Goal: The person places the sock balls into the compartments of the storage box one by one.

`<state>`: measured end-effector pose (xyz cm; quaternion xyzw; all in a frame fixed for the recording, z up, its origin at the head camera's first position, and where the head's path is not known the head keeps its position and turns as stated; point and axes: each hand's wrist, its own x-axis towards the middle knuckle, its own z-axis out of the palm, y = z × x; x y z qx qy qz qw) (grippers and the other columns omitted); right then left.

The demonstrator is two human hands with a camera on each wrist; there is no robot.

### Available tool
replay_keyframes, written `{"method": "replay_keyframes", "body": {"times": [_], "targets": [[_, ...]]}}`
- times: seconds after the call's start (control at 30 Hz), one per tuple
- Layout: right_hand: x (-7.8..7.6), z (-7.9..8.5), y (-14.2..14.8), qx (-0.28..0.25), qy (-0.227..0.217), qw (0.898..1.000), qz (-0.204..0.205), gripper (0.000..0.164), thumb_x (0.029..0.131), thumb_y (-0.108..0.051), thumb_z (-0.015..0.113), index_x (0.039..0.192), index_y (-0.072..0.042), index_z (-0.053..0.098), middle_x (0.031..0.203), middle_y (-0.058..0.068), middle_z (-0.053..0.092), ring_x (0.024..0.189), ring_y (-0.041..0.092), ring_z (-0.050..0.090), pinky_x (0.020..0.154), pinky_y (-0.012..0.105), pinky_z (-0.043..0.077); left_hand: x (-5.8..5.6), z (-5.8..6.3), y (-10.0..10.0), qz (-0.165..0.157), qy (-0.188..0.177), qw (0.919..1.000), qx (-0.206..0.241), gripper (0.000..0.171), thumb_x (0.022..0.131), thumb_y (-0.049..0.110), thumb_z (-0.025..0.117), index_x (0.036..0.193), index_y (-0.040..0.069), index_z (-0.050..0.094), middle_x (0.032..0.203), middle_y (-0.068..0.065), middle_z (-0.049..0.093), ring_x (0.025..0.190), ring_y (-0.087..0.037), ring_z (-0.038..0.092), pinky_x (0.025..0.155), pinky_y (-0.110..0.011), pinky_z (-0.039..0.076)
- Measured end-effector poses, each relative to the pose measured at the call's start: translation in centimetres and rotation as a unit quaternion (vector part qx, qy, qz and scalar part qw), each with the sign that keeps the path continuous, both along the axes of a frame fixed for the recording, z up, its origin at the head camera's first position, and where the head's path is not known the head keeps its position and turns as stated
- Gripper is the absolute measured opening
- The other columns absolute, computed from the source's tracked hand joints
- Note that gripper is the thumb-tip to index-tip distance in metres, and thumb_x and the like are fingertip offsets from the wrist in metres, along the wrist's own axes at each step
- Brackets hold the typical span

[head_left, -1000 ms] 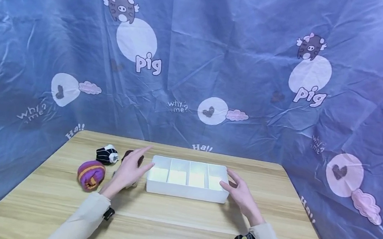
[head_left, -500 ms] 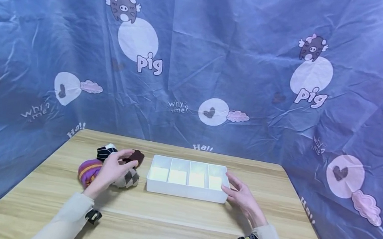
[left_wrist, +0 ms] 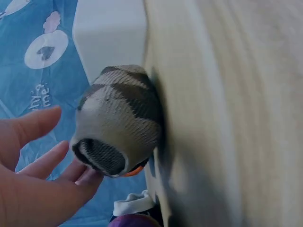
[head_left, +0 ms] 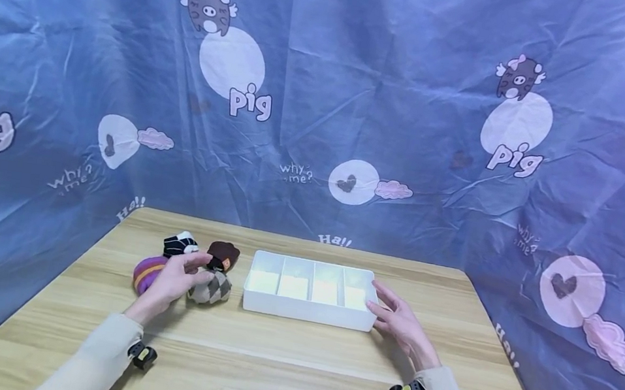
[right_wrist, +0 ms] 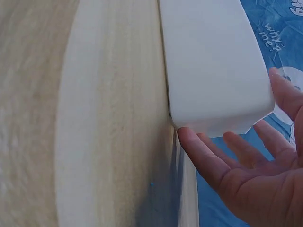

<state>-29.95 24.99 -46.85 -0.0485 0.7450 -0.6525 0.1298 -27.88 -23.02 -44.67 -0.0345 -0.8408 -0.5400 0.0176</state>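
Observation:
My left hand [head_left: 175, 279] hovers over the rolled socks at the left, thumb and fingers spread apart. Right at its fingertips is a grey argyle sock ball [left_wrist: 120, 116], its cuff opening facing the hand in the left wrist view. Behind that ball lies a dark brown sock ball [head_left: 223, 254]. A purple and orange striped sock ball [head_left: 147, 273] is partly hidden by the left hand. At the right end of a white four-compartment box [head_left: 309, 311], my right hand [head_left: 404, 329] rests its extended fingertips against the end wall [right_wrist: 227, 125].
A black sock ball with white stripes [head_left: 180, 243] lies at the back left of the wooden table [head_left: 277, 375]. Blue printed cloth [head_left: 324, 104] hangs behind the table and along both sides. Black wrist cameras [head_left: 142, 355] are strapped to both sleeves.
My left hand has moved left, away from the box's left end, to the argyle sock ball. My right hand stays at the box's right end. The box has not moved on the table.

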Motion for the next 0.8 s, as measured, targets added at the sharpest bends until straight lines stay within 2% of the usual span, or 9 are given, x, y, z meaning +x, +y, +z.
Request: {"method": "replay_keyframes", "body": {"times": [0.17, 0.3, 0.53, 0.6, 0.7, 0.8], "targets": [[-0.23, -0.05, 0.01, 0.004, -0.001, 1.000, 0.000, 0.072, 0.097, -0.018, 0.062, 0.156, -0.010, 0.023, 0.162, 0.026, 0.009, 0.133, 0.038, 0.045, 0.102, 0.043, 0.049, 0.04, -0.63, 0.36, -0.018, -0.008, 0.9997, -0.013, 0.051, 0.090, 0.006, 0.065, 0.137, -0.007, 0.049, 0.143, -0.029, 0.047, 0.135, -0.045, 0.038, 0.114, -0.055, 0.030], [-0.34, -0.12, 0.04, 0.002, -0.002, 1.000, -0.007, 0.071, 0.096, -0.016, 0.063, 0.155, -0.009, 0.025, 0.162, 0.024, 0.010, 0.129, 0.033, 0.050, 0.100, 0.041, 0.050, -0.01, -0.90, 0.51, -0.021, -0.026, 0.9993, -0.019, 0.052, 0.086, 0.005, 0.068, 0.135, -0.004, 0.053, 0.143, -0.030, 0.045, 0.133, -0.044, 0.039, 0.113, -0.056, 0.029], [-0.28, -0.05, 0.11, 0.008, -0.002, 1.000, -0.007, 0.072, 0.095, -0.017, 0.064, 0.155, -0.009, 0.026, 0.161, 0.026, 0.011, 0.125, 0.030, 0.052, 0.099, 0.042, 0.051, -0.16, -0.70, 0.71, -0.031, -0.057, 0.9971, -0.040, 0.055, 0.082, 0.009, 0.074, 0.134, 0.002, 0.056, 0.145, -0.026, 0.043, 0.132, -0.043, 0.038, 0.111, -0.060, 0.028], [-0.27, -0.03, 0.15, 0.014, -0.001, 1.000, -0.007, 0.072, 0.095, -0.018, 0.065, 0.155, -0.009, 0.026, 0.161, 0.026, 0.012, 0.127, 0.032, 0.050, 0.100, 0.043, 0.051, -0.15, -0.65, 0.81, -0.034, -0.064, 0.9965, -0.043, 0.055, 0.081, 0.010, 0.075, 0.132, 0.002, 0.057, 0.143, -0.024, 0.045, 0.130, -0.041, 0.040, 0.107, -0.055, 0.033], [-0.27, -0.05, 0.26, 0.024, 0.002, 1.000, -0.003, 0.073, 0.094, -0.019, 0.066, 0.155, -0.011, 0.026, 0.161, 0.026, 0.013, 0.131, 0.035, 0.046, 0.099, 0.043, 0.051, -0.09, -0.56, 0.90, -0.036, -0.074, 0.9957, -0.043, 0.055, 0.080, 0.010, 0.077, 0.130, 0.003, 0.056, 0.136, -0.023, 0.049, 0.122, -0.037, 0.045, 0.093, -0.042, 0.043], [-0.27, -0.06, 0.33, 0.027, 0.004, 1.000, 0.003, 0.074, 0.094, -0.019, 0.067, 0.155, -0.011, 0.025, 0.161, 0.026, 0.014, 0.129, 0.034, 0.048, 0.099, 0.043, 0.051, 0.08, -0.52, 0.91, -0.029, -0.083, 0.9953, -0.040, 0.053, 0.079, 0.009, 0.077, 0.128, 0.004, 0.057, 0.131, -0.023, 0.050, 0.115, -0.034, 0.048, 0.082, -0.031, 0.043]]}}
